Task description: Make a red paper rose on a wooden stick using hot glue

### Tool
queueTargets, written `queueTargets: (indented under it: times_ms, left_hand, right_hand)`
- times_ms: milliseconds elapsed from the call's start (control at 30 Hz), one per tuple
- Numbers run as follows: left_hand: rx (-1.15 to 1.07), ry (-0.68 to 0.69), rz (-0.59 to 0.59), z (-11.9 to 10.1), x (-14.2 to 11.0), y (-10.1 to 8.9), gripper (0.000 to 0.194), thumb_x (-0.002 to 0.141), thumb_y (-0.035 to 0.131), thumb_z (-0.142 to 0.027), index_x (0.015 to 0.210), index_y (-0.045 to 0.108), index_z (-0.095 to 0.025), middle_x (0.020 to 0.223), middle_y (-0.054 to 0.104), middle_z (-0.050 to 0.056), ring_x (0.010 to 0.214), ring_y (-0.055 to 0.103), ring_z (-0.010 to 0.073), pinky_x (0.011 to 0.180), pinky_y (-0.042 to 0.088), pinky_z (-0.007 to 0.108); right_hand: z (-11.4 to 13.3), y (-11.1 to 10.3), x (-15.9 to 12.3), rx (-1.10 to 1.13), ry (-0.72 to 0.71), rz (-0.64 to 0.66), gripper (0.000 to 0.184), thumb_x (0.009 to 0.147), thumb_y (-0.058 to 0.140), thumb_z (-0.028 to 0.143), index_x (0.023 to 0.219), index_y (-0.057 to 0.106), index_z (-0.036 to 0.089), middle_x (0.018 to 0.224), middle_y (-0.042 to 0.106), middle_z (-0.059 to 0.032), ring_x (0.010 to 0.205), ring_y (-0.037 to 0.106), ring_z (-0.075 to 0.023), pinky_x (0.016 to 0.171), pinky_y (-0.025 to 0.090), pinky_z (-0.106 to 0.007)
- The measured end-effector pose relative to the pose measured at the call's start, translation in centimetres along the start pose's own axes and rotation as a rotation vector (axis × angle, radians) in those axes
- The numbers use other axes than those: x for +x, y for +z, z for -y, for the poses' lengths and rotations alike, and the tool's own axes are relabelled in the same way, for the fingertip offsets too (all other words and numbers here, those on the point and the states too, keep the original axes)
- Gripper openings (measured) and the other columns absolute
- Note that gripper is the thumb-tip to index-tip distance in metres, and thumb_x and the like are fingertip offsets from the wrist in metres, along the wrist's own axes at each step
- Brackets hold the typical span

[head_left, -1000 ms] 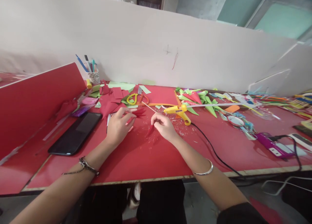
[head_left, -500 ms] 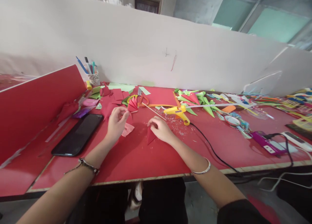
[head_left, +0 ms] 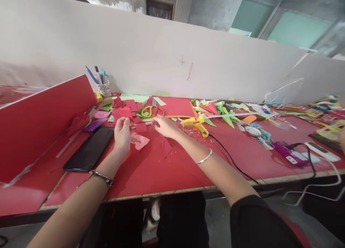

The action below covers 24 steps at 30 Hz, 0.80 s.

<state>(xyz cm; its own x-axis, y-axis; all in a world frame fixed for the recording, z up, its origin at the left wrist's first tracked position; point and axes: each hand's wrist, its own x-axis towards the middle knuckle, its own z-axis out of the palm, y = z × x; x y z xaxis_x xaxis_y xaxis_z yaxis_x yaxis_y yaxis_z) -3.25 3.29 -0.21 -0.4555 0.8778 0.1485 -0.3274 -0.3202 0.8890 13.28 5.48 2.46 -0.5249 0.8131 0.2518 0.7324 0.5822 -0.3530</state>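
Observation:
My left hand (head_left: pixel 122 134) is closed, thumb and fingers pinched at the near end of a small folded red paper piece (head_left: pixel 141 127). A thin wooden stick (head_left: pixel 148 123) runs between the two hands, just behind that paper. Its right end is in the pinched fingers of my right hand (head_left: pixel 164 127); whether stick and paper touch, I cannot tell. On the table below my right wrist lies a folded red paper triangle (head_left: pixel 166 147). A crumpled pink paper piece (head_left: pixel 140 141) rests beside my left hand.
Yellow glue gun (head_left: pixel 198 125) lies right of my hands, its black cord trailing to the front edge. A black phone (head_left: pixel 88 149) is at left. Behind are scissors (head_left: pixel 147 111), paper scraps and green paper cones (head_left: pixel 226 115). A purple power strip (head_left: pixel 291 154) sits at right.
My right hand has let go of the red triangle, moved up and left, and picked up the stick from the table. My left hand has lowered and turned the pleated red paper.

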Motion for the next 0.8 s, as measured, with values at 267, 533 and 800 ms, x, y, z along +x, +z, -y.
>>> queueTargets:
  times_ms: [267, 533, 800]
  left_hand:
    - [0.067, 0.030, 0.019, -0.1, 0.0, -0.1, 0.024, 0.066, 0.056, -0.035, 0.065, 0.038, -0.020, 0.051, 0.042, -0.009, 0.044, 0.050, 0.0069, 0.049, 0.040, 0.019]
    - [0.360, 0.152, 0.242, -0.5, -1.7, 0.6, 0.019, 0.067, 0.058, -0.032, 0.066, 0.045, -0.018, 0.061, 0.056, -0.003, 0.059, 0.057, 0.0115, 0.056, 0.041, 0.021]
    - [0.643, 0.224, 0.534, -0.3, -2.8, 0.5, 0.019, 0.066, 0.059, -0.034, 0.066, 0.053, -0.016, 0.059, 0.058, 0.000, 0.056, 0.054, 0.0128, 0.055, 0.040, 0.023]
  right_hand:
    - [1.0, 1.5, 2.7, 0.010, 0.005, 0.017, 0.020, 0.075, 0.044, 0.010, 0.092, 0.054, 0.015, 0.099, 0.056, -0.0082, 0.088, 0.053, -0.0184, 0.074, 0.039, -0.028]
    - [0.7, -2.3, 1.0, 0.298, 0.074, -0.120, 0.025, 0.083, 0.033, 0.016, 0.107, 0.041, 0.017, 0.088, 0.055, -0.0023, 0.069, 0.054, -0.0093, 0.062, 0.042, -0.021]
    - [1.3, -8.3, -5.6, 0.458, 0.070, -0.225, 0.017, 0.082, 0.037, 0.023, 0.095, 0.046, 0.020, 0.081, 0.049, 0.0011, 0.062, 0.050, -0.0070, 0.057, 0.041, -0.020]
